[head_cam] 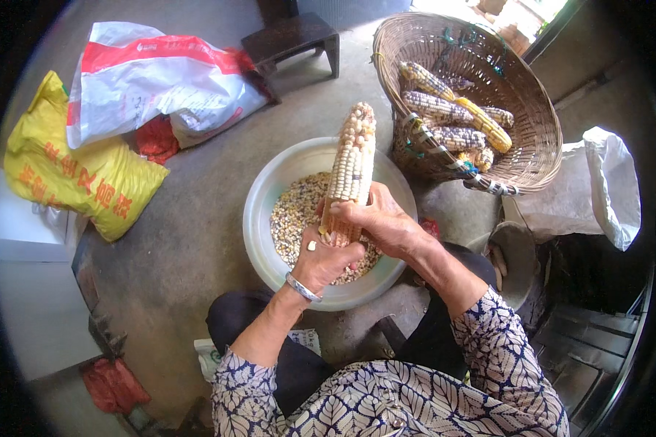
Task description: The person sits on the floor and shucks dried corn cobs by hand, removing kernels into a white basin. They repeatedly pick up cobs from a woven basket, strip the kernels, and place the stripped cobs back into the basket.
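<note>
An ear of pale corn (pixel 353 158) stands tilted over a round plastic basin (pixel 257 257), its upper part covered with kernels and its lower part stripped to the bare cob. Around the bare lower end my left hand (pixel 325 257) is wrapped, with a loose kernel (pixel 311 246) resting on its back. My right hand (pixel 382 218) grips the ear higher up, its thumb lying against the edge of the remaining kernel rows. Loose mixed-colour kernels (pixel 295 218) cover the bottom of the basin. Part of them is hidden behind my hands.
A tilted wicker basket (pixel 536 142) at the back right holds several ears of corn (pixel 443 109). Beside it are a white woven sack (pixel 568 207) and a dark bucket (pixel 516 273). White (pixel 158 82) and yellow sacks (pixel 87 180) lie left, near a low wooden stool (pixel 292 41).
</note>
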The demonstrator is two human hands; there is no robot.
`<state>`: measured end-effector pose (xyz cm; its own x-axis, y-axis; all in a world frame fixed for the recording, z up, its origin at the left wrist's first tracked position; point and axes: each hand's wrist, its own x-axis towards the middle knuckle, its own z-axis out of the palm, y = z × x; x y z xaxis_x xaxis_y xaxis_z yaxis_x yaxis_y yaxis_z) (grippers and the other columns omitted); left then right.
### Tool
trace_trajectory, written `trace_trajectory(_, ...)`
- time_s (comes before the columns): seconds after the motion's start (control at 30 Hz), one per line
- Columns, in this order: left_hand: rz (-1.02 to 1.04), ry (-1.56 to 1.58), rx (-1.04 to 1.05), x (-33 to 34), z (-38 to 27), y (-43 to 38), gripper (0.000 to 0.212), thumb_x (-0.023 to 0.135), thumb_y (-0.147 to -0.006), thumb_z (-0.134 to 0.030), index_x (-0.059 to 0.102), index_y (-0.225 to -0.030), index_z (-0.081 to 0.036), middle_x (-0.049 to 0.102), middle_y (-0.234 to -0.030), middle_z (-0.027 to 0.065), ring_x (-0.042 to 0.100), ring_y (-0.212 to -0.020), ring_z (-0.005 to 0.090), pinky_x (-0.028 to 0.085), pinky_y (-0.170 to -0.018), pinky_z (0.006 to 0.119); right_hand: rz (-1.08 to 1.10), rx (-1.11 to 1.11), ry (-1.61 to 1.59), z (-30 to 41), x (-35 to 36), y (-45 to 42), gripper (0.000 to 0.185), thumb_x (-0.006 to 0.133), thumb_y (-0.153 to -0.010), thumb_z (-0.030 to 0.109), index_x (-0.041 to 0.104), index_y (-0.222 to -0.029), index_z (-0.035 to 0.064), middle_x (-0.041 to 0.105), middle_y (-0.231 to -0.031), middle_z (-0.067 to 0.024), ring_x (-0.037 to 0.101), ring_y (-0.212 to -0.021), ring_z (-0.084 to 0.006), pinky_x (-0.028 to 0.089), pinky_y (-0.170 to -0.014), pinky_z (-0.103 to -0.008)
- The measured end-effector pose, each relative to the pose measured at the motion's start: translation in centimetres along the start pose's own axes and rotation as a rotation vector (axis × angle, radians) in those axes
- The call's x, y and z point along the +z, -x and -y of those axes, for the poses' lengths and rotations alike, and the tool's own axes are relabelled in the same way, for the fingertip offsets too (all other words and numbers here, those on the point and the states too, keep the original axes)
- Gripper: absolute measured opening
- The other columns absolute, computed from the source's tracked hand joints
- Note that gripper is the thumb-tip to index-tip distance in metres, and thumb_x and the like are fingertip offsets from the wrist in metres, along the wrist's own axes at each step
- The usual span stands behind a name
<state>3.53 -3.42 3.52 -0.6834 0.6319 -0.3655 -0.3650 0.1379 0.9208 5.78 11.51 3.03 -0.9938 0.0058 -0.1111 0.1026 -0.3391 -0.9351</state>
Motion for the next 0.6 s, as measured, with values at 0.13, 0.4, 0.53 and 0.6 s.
trace_trajectory(0.13, 0.043, 0.206, -0.066, -0.2, -1.1, 0.5, 0.020, 0.071, -0.075, -0.008, 0.061, -0.090, -0.002, 0.060, -0.069, 0.0022, 0.056, -0.053, 0.0075, 0.038, -0.040, 0.019, 0.050, 0.024, -0.132, 0.5, 0.6, 0.4, 0.047, 0.071, -0.085, 0.031, 0.055, -0.111, -0.0044, 0.064, -0.101, -0.0117, 0.063, -0.090, -0.0171, 0.052, -0.081, -0.0321)
trace_trajectory(0.4, -0.013, 0.062, -0.028, 0.3, -0.3, 0.0, 0.010, 0.068, -0.074, -0.006, 0.063, -0.082, -0.002, 0.060, -0.065, 0.0032, 0.054, -0.051, 0.0064, 0.036, -0.038, 0.020, -0.001, 0.092, -0.076, -0.3, 0.1, 0.2, 0.045, 0.070, -0.086, 0.031, 0.055, -0.110, -0.0037, 0.063, -0.098, -0.0110, 0.063, -0.086, -0.0165, 0.053, -0.078, -0.0307)
trace_trajectory(0.53, -0.029, 0.007, -0.014, 0.2, -1.0, 0.3, 0.007, 0.068, -0.073, -0.007, 0.064, -0.078, -0.002, 0.061, -0.064, 0.0024, 0.055, -0.052, 0.0063, 0.037, -0.041, 0.020, -0.061, 0.008, 0.115, 0.1, 1.0, 0.3, 0.044, 0.070, -0.084, 0.040, 0.059, -0.100, 0.0007, 0.062, -0.088, -0.0057, 0.058, -0.079, -0.0114, 0.049, -0.070, -0.0280)
trace_trajectory(0.6, -0.043, 0.020, 0.060, 0.5, -0.9, 0.3, 0.008, 0.068, -0.073, -0.007, 0.064, -0.078, -0.002, 0.061, -0.065, 0.0020, 0.055, -0.052, 0.0061, 0.038, -0.042, 0.020, -0.087, 0.022, -0.109, -0.2, 1.1, 0.4, 0.045, 0.068, -0.085, 0.043, 0.058, -0.100, 0.0007, 0.061, -0.090, -0.0055, 0.057, -0.081, -0.0111, 0.048, -0.072, -0.0277)
